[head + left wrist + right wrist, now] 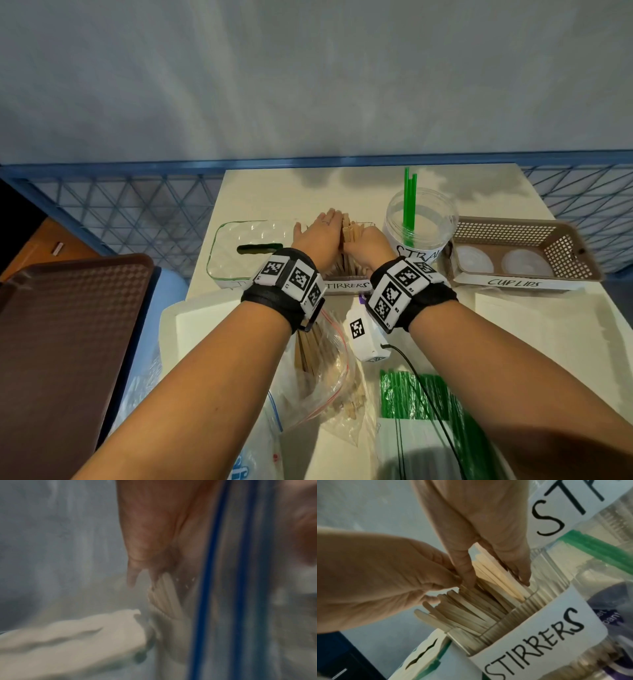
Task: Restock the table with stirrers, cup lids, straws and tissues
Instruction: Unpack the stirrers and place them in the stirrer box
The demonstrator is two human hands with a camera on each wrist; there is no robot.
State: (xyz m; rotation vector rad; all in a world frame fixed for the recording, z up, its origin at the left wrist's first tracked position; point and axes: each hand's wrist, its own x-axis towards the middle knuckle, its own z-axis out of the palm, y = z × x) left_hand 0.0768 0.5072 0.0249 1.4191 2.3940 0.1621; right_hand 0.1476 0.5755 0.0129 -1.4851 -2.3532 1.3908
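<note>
- Both hands over the clear stirrer container (346, 274) labelled "STIRRERS", mid-row on the white table (274, 192), between the tissue dispenser (239, 246) and the straw jar (421, 222).
- Left hand (320, 236): fingers straight and together, flat against the left side of the wooden stirrers (349, 229); relaxed, gripping nothing.
- Right hand (368, 243): in the right wrist view (481, 536), fingers and thumb closed round a bundle of stirrers (496, 574), lower ends inside the container (522, 635).
- More stirrers leaning loose in the container, fanned toward the left hand (385, 574).
- Left wrist view blurred; fingertips (132, 574) just above pale stirrer ends (164, 595), a blue stripe (209, 588) crossing the picture.
- Straw jar holding a few green straws (409, 198), upright, toward the far edge.
- Brown basket (561, 240) labelled "CUP LIDS" at the right edge, two clear lids (474, 260) inside.
- Near edge: zip bag (322, 370) with more stirrers under the left wrist, a pack of green straws (418, 394) under the right forearm.
- Brown tray (61, 342) off the table's left side.
</note>
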